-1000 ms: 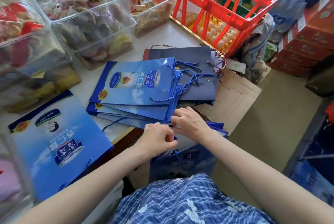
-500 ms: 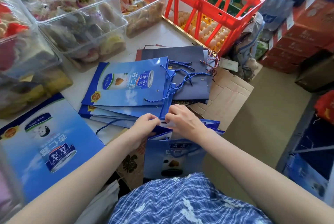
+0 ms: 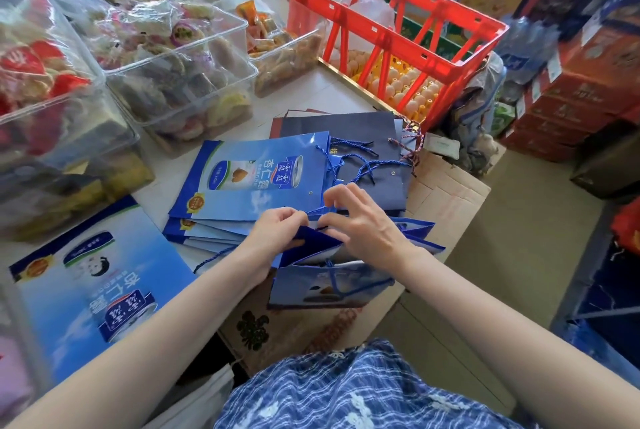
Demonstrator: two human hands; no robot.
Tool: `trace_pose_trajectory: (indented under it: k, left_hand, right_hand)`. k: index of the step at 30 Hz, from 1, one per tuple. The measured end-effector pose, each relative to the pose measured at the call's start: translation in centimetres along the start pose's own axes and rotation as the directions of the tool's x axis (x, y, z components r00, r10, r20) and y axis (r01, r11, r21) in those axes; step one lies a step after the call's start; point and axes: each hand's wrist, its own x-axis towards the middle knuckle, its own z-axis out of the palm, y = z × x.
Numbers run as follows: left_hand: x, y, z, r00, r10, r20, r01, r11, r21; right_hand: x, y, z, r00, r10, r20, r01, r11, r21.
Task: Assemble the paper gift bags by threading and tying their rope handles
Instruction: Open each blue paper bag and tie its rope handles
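While the left hand (image 3: 277, 231) pinches the bag (image 3: 329, 284) rim steady, the right hand (image 3: 360, 224), fingers loosely spread, works the rope at the hole.

- The left hand (image 3: 280, 226) sits knuckles up, fingers curled under, its grip pinched at the fingertips just beside the right hand.
- The right hand (image 3: 362, 224) lies palm down, thumb and forefinger pinched toward the left hand, the other fingers (image 3: 337, 191) lifted and loosely spread.
- Both bare forearms reach in from the lower corners and converge at the middle, wrists nearly straight.
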Motion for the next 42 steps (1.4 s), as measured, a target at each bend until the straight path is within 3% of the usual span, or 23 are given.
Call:
trace_pose_trajectory:
  k: [5, 10, 13, 14, 15, 17, 18, 20, 22, 26, 30, 32, 35, 38, 42]
  left_hand:
    - [0.6, -0.8, -0.3, 1.0, 0.018, -0.012, -0.018, 0.999, 0.028]
    - [1.1, -1.6, -1.2, 0.979, 0.137, -0.149, -0.102, 0.969, 0.224]
    - [1.0, -1.5, -1.7, 0.894, 0.441, -0.084, -0.347, 0.798, 0.493]
    - [0.9, -1.1, -1.7, 0.883, 0.469, -0.025, -0.369, 0.725, 0.581]
    - [0.9, -0.7, -1.7, 0.9, 0.435, 0.018, -0.341, 0.679, 0.65]
    - [1.0, 0.5, -1.7, 0.971, 0.237, 0.017, -0.178, 0.676, 0.715]
    - [1.1, 1.1, -1.8, 0.992, 0.128, 0.008, -0.098, 0.718, 0.689]
    - [1.2, 1.8, -1.6, 0.999, -0.052, 0.013, 0.04, 0.884, 0.466]
    - [1.2, 2.1, -1.3, 0.991, -0.133, 0.008, 0.125, 0.945, 0.304]
    - [1.3, 1.9, -0.8, 0.996, -0.085, -0.005, 0.084, 0.967, 0.24]
    - [1.2, 1.0, -0.5, 0.999, 0.042, 0.001, -0.041, 0.969, 0.242]
    - [1.1, 0.5, -0.2, 0.981, 0.193, -0.014, -0.166, 0.876, 0.454]
    - [0.7, -0.4, 0.0, 0.892, 0.448, 0.053, -0.343, 0.598, 0.725]
    - [0.3, -0.8, -0.3, 0.771, 0.604, 0.201, -0.483, 0.349, 0.803]
    - [0.8, -1.0, -1.2, 0.607, 0.69, 0.393, -0.592, 0.064, 0.803]
  right_hand:
    - [0.5, -0.3, 0.9, 0.999, 0.037, 0.035, -0.038, 0.999, 0.029]
    - [0.9, -0.3, 0.0, 0.944, 0.326, -0.05, -0.307, 0.924, 0.227]
    - [0.7, -0.5, -0.2, 0.891, 0.453, -0.021, -0.416, 0.836, 0.357]
    - [0.6, -0.7, -0.1, 0.868, 0.496, 0.0, -0.453, 0.793, 0.408]
    - [0.6, -0.9, 0.1, 0.844, 0.536, 0.009, -0.48, 0.748, 0.459]
    - [1.0, -1.4, 0.4, 0.809, 0.588, -0.003, -0.493, 0.68, 0.543]
    - [1.2, -1.7, 0.4, 0.803, 0.595, -0.005, -0.486, 0.66, 0.573]
    - [1.6, -2.3, 0.4, 0.818, 0.575, 0.017, -0.463, 0.641, 0.613]
    - [1.4, -2.9, 0.5, 0.848, 0.525, 0.068, -0.441, 0.629, 0.64]
    - [0.5, -3.1, 0.5, 0.873, 0.478, 0.091, -0.424, 0.654, 0.627]
    - [0.1, -2.6, 0.2, 0.776, 0.63, 0.023, -0.537, 0.642, 0.546]
    - [0.3, -2.7, 0.0, 0.718, 0.688, 0.1, -0.624, 0.575, 0.53]
    - [1.3, -2.6, -0.3, 0.645, 0.731, 0.224, -0.727, 0.495, 0.476]
    - [1.9, -2.1, -0.7, 0.548, 0.774, 0.317, -0.801, 0.376, 0.466]
    - [1.4, -2.2, -0.8, 0.567, 0.771, 0.29, -0.775, 0.38, 0.504]
